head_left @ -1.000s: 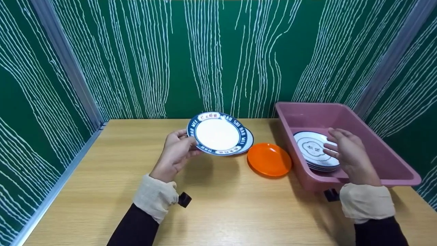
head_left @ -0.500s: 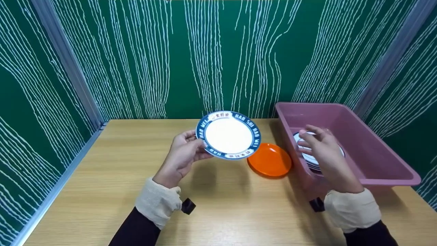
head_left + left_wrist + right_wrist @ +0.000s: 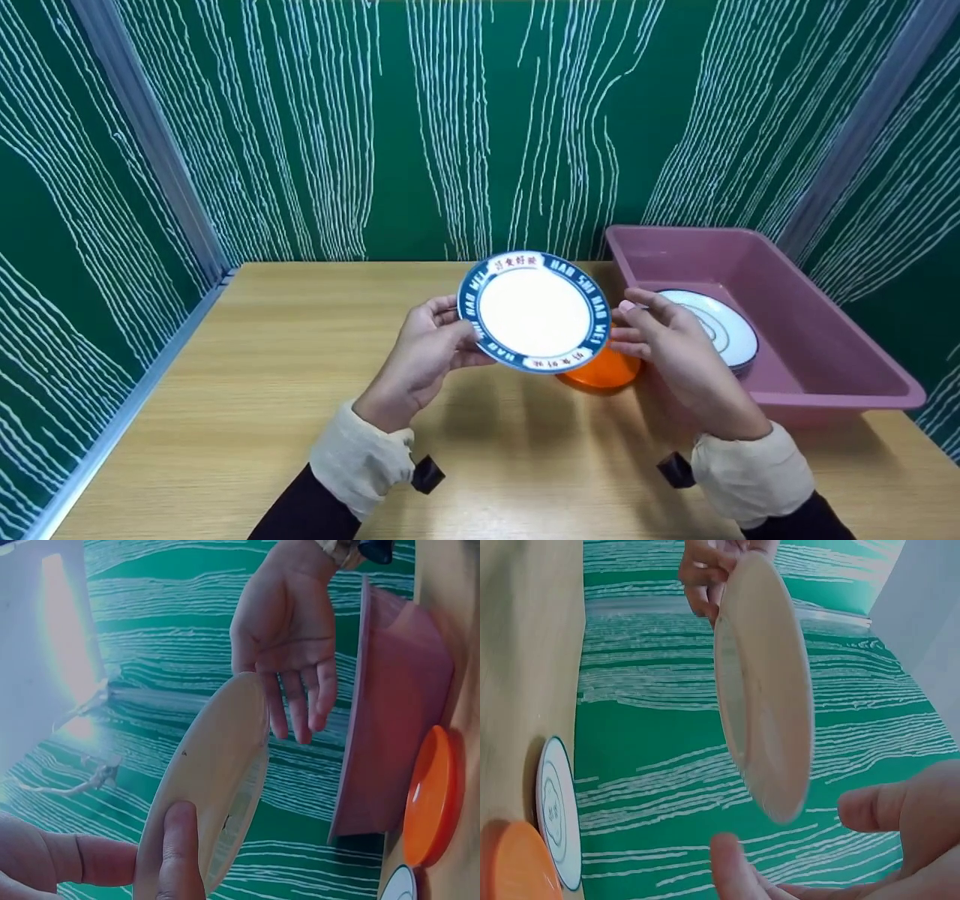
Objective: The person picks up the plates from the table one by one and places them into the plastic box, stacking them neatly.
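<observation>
My left hand (image 3: pixel 424 356) pinches the left edge of a white plate with a blue lettered rim (image 3: pixel 535 311), thumb on the face and fingers beneath. The plate is raised off the table and tilted. In the left wrist view its pale underside (image 3: pixel 202 765) shows. My right hand (image 3: pixel 682 356) is at the plate's right edge, holding nothing. In the right wrist view its thumb and fingers are spread apart, with a gap to the rim. Below the held plate lies an orange plate (image 3: pixel 606 373), partly covered in the head view.
A pink plastic tub (image 3: pixel 840 330) stands at the right, with stacked white plates (image 3: pixel 724 322) inside. Another patterned white plate (image 3: pixel 555 814) lies beside the orange one, hidden in the head view. A green wall (image 3: pixel 300 135) with white lines backs the wooden table (image 3: pixel 300 315).
My left hand has carried the blue-rimmed plate to the right, over the orange plate. My right hand has come left from above the tub to the plate's right edge.
</observation>
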Demonstrator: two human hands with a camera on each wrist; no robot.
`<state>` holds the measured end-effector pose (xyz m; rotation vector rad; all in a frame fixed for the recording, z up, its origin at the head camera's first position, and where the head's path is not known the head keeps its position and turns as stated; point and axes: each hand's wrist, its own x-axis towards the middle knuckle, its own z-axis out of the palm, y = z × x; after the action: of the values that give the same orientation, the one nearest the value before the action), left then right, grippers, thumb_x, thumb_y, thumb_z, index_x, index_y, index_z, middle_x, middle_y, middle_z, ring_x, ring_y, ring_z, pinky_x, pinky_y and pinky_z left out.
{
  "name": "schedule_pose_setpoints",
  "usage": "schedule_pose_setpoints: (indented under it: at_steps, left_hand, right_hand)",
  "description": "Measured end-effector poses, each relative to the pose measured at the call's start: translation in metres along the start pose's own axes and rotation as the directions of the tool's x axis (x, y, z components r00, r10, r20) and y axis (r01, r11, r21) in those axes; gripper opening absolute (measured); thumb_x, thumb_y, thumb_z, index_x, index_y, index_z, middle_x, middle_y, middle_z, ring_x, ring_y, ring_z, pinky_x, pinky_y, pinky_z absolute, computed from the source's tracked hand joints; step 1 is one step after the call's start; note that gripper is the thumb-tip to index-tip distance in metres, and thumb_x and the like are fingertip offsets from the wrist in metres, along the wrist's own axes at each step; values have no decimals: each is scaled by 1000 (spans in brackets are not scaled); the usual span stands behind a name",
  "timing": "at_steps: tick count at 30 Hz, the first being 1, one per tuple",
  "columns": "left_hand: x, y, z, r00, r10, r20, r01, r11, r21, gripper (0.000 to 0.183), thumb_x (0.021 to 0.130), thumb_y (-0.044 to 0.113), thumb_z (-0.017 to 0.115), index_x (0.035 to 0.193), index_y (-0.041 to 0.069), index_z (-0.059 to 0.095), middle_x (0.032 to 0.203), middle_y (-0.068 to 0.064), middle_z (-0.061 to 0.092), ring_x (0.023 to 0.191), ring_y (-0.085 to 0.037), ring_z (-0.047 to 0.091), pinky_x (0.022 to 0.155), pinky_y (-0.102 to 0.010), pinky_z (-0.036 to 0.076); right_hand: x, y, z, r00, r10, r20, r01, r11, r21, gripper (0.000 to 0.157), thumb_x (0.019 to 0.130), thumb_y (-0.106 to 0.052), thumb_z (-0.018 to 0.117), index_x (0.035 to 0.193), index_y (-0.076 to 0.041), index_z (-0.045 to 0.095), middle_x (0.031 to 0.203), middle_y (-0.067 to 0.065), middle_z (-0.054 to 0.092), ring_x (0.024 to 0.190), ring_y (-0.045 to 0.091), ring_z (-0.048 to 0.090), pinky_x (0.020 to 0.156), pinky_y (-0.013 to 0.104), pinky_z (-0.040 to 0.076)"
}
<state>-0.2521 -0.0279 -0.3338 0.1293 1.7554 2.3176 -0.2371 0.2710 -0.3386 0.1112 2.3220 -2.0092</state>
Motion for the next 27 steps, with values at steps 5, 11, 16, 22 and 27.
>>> schedule_pose_setpoints:
  at_steps: [5, 11, 16, 22, 27]
  left_hand:
    - [-4, -5, 8, 1000, -12, 11, 12, 1000, 9, 53, 93, -10, 57, 143, 1, 42, 125, -22, 59, 93, -31, 73, 81, -41, 63]
    - [-7, -13, 17, 999, -40, 10, 40, 999, 18, 58, 92, -9, 61, 145, 0, 39, 125, -21, 57, 91, -31, 74, 80, -40, 63]
    - [-7, -17, 21, 999, -38, 9, 38, 999, -1, 58, 92, -9, 61, 144, 0, 39, 126, -21, 56, 92, -30, 72, 81, -40, 63]
    - [-8, -19, 21, 1000, -18, 16, 18, 1000, -12, 57, 93, -5, 62, 145, 1, 39, 126, -21, 56, 94, -31, 71, 81, -41, 63]
    - [-7, -19, 21, 1000, -5, 30, 6, 1000, -12, 56, 94, -3, 62, 145, 2, 40, 124, -20, 56, 92, -30, 71, 81, -41, 63]
  right_hand:
    - [-1, 0, 8, 999, 35, 1, -35, 999, 13, 67, 107, -40, 52, 162, -13, 26, 149, 13, 42, 117, 26, 54, 98, 25, 53]
    - [1, 0, 13, 999, 40, 5, -40, 995, 93, 55, 111, -22, 44, 161, -10, 27, 149, 14, 42, 112, 23, 58, 92, 25, 57]
    - [1, 0, 11, 999, 36, -5, -35, 988, 149, 51, 110, -12, 40, 160, -8, 28, 147, 15, 44, 107, 21, 62, 91, 24, 57]
    - [0, 0, 9, 999, 46, 5, -46, 985, 169, 50, 110, -12, 41, 159, -8, 30, 145, 15, 48, 102, 20, 64, 87, 24, 57]
    - [-2, 0, 3, 999, 41, 22, -44, 977, 211, 52, 109, -11, 43, 159, -7, 29, 143, 15, 49, 100, 18, 65, 86, 25, 58]
